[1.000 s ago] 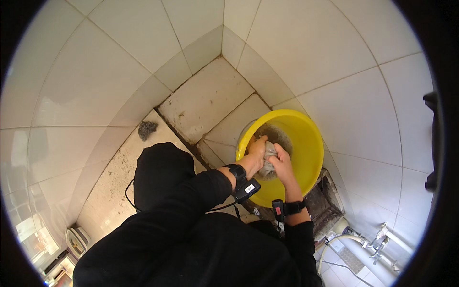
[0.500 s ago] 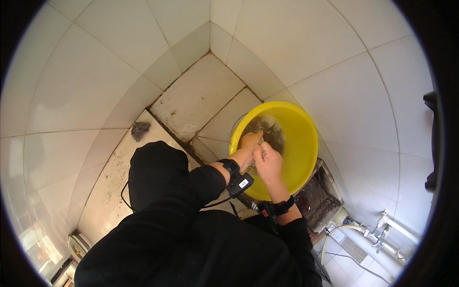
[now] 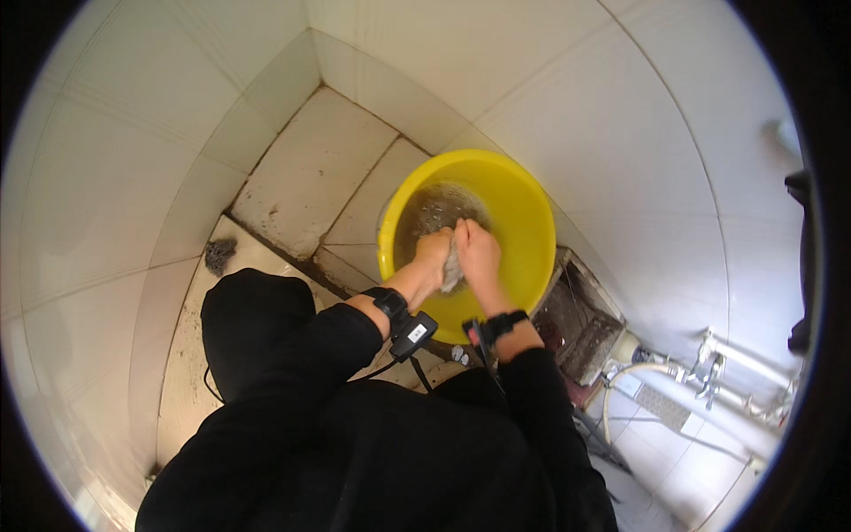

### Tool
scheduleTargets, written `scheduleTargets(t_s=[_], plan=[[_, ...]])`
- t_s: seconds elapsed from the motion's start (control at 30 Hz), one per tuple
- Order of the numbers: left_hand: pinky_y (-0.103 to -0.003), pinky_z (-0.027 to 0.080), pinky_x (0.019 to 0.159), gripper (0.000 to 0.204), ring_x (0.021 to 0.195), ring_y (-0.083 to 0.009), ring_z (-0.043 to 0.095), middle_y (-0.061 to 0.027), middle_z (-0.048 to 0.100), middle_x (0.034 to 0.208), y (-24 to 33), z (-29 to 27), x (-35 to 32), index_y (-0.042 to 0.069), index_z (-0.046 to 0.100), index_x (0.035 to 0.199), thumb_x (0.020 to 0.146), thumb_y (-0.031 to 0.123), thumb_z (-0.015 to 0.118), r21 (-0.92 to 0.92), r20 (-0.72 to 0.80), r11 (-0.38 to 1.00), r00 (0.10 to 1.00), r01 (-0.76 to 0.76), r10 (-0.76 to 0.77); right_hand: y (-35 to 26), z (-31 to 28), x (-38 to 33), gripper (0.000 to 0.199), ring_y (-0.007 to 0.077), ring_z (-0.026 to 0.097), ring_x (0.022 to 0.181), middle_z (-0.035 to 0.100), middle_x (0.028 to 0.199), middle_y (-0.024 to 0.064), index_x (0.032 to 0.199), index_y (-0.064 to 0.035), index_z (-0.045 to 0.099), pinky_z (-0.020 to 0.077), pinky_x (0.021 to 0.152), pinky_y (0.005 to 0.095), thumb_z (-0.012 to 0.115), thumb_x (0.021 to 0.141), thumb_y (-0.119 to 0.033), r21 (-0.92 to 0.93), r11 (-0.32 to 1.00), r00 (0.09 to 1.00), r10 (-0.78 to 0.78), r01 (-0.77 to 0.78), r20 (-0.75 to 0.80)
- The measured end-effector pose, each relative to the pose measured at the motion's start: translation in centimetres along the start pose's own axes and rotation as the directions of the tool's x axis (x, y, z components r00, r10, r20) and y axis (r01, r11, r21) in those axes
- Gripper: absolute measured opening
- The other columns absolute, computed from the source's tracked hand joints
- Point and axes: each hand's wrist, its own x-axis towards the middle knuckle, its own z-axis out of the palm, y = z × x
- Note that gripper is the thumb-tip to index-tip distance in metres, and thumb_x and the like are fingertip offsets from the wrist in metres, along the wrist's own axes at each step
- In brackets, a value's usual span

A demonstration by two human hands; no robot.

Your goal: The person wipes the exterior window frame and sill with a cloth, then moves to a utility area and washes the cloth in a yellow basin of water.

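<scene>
A yellow plastic bucket (image 3: 525, 232) stands on the tiled floor, with murky, foamy water (image 3: 443, 203) inside. Over the water, within the rim, both hands are side by side. My left hand (image 3: 433, 252) is closed around a wet, greyish-white cloth (image 3: 453, 267). My right hand (image 3: 477, 248) grips the same cloth from the other side, fingers curled inward. Part of the cloth hangs between the two hands; the rest is hidden in the fists. Black straps with small devices sit on both wrists.
A grey scouring pad (image 3: 220, 255) lies on the pale ledge at left. Right of the bucket is a dirty, open rectangular box or drain recess (image 3: 578, 324). White pipes with a tap (image 3: 709, 368) and a hose run along the right wall. Tiled walls meet behind the bucket.
My hands have gone from crossed to side by side, showing more cloth between them. The whole view has shifted, so the bucket appears further left and higher.
</scene>
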Motion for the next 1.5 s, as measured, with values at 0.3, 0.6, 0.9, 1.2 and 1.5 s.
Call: scheduleTargets(t_s=[0.3, 0.6, 0.9, 1.2, 1.5], plan=[[-0.05, 0.025, 0.115, 0.073, 0.14, -0.0327, 0.033, -0.0126, 0.032, 0.159, 2.3, 0.1, 0.1, 0.016, 0.025, 0.159, 0.1, 0.053, 0.048, 0.105, -0.313, 0.988, 0.94, -0.111, 0.139, 11.4, 4.9, 3.7, 0.066, 0.0414, 0.045, 0.136, 0.044, 0.151, 0.0236, 0.152, -0.0039, 0.037, 0.0434, 0.108, 0.0486, 0.051, 0.101, -0.045, -0.291, 0.814, 0.771, 0.574, -0.503, 0.276], [-0.047, 0.037, 0.109, 0.065, 0.134, -0.0291, 0.045, -0.0132, 0.042, 0.151, 1.0, -0.5, 1.1, 0.012, 0.033, 0.152, 0.101, 0.05, 0.047, 0.124, -0.272, 0.992, 0.962, 0.032, 0.003, 5.1, 5.0, 4.2, 0.03, 0.0243, 0.065, 0.098, 0.062, 0.112, 0.011, 0.119, -0.0079, 0.06, 0.0546, 0.08, 0.0301, 0.063, 0.09, -0.009, 0.604, 0.253, 0.652, 0.195, -0.755, 0.733], [-0.047, 0.054, 0.08, 0.046, 0.092, -0.0307, 0.065, -0.0146, 0.066, 0.106, 3.0, -0.4, 0.3, 0.003, 0.058, 0.114, 0.103, 0.046, 0.046, -0.093, 0.111, 0.994, 0.993, 0.052, -0.041, -3.7, -0.7, -0.7, 0.023, 0.0199, 0.064, 0.072, 0.067, 0.076, 0.0093, 0.095, -0.0037, 0.068, 0.051, 0.07, 0.0332, 0.07, 0.091, -0.026, 0.633, 0.766, 0.961, -0.084, -0.107, 0.264], [-0.041, 0.051, 0.063, 0.037, 0.074, -0.0233, 0.06, -0.0085, 0.063, 0.088, 2.1, -0.4, 1.1, 0.007, 0.066, 0.098, 0.103, 0.042, 0.055, -0.146, -0.057, 0.989, 0.998, -0.026, 0.018, -4.1, -0.2, -0.5, 0.034, 0.0381, 0.066, 0.069, 0.067, 0.074, 0.0189, 0.083, -0.0063, 0.065, 0.0511, 0.065, 0.0449, 0.057, 0.095, -0.036, 0.302, 0.934, 0.976, 0.149, -0.191, 0.157], [-0.04, 0.051, 0.072, 0.044, 0.087, -0.0253, 0.061, -0.0148, 0.065, 0.098, -0.3, 0.4, 1.0, -0.002, 0.065, 0.1, 0.099, 0.042, 0.062, -0.051, -0.198, 0.996, 0.979, -0.067, 0.056, -3.7, -0.9, 0.8, 0.038, 0.0384, 0.063, 0.068, 0.064, 0.071, 0.0192, 0.083, -0.0048, 0.064, 0.0485, 0.064, 0.045, 0.054, 0.098, -0.038, 0.211, 0.938, 0.96, 0.257, -0.276, 0.115]])
